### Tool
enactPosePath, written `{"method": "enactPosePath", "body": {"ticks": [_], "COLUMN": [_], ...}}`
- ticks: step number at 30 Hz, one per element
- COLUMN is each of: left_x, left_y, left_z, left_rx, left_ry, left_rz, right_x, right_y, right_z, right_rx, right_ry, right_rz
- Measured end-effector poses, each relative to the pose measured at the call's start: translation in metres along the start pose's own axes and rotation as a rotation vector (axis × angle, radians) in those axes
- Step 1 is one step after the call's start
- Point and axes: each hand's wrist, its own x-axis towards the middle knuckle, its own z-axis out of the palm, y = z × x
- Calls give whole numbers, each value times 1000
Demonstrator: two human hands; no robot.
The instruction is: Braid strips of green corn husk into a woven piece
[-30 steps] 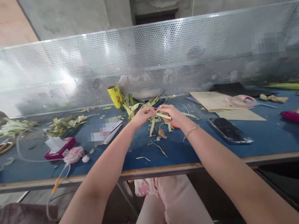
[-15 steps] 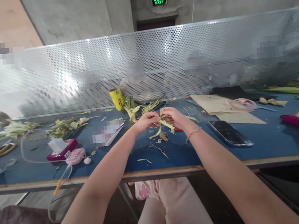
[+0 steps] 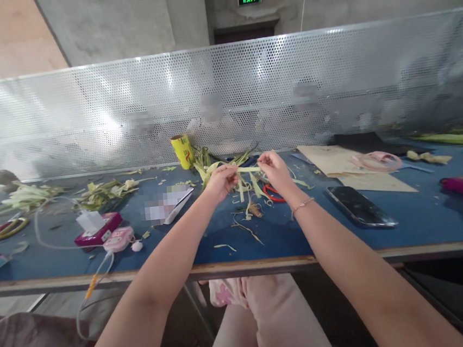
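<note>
A pale green leaf strip (image 3: 249, 169) is stretched level between my two hands above the blue table (image 3: 287, 239). My left hand (image 3: 222, 183) is closed on its left end, fingers curled. At the other end my right hand (image 3: 274, 170) pinches the strip. More strips dangle below, between the hands. Beneath them lie a small brown dried piece (image 3: 254, 210) and thin scraps. Red-handled scissors (image 3: 273, 193) rest just under my right hand, partly hidden. Behind my left hand is a bundle of green leaves (image 3: 203, 162).
A yellow roll (image 3: 182, 151) stands by the perforated metal screen (image 3: 231, 81). Left are a white tray (image 3: 177, 205), a purple tissue pack (image 3: 100, 230), a pink case (image 3: 118, 239) with a cable, and leaf piles (image 3: 106, 193). Right are a phone (image 3: 359, 206) and brown paper (image 3: 328, 160).
My hands have moved apart, the right one going right and slightly up. The leaf strip between them is now pulled straight, and more of the red scissor handles shows.
</note>
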Motion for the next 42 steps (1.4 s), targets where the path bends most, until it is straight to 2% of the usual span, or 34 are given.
{"method": "enactPosePath", "body": {"ticks": [3, 6, 11, 14, 19, 22, 26, 30, 33, 38, 42], "left_x": [4, 4, 3, 4, 7, 8, 8, 9, 10, 11, 7], "left_y": [6, 9, 5, 1, -4, -5, -5, -6, -7, -8, -6], "left_z": [-2, -4, -6, -6, -4, -7, -12, -15, -15, -14, -11], "left_rx": [-125, -154, 5, 56, 128, 254, 460, 555, 584, 564, 599], "left_ry": [161, 207, 163, 167, 162, 189, 214, 210, 205, 200, 191], "left_rz": [29, 49, 100, 137, 179, 264, 400, 401, 402, 421, 414], "right_x": [-7, -13, -17, -18, -17, -17, -20, -21, -19, -17, -19], "right_y": [-4, -4, -3, -1, 0, -4, -11, -17, -21, -24, -23], "right_z": [3, 12, 25, 30, 32, 31, 31, 30, 27, 22, 24], "right_rx": [-79, -141, -182, -217, -177, -107, 142, 414, 527, 526, 445], "right_ry": [-197, -308, -359, -345, -377, -415, -427, -459, -484, -564, -639], "right_rz": [24, 35, 14, 26, 20, 173, 380, 517, 629, 839, 813]}}
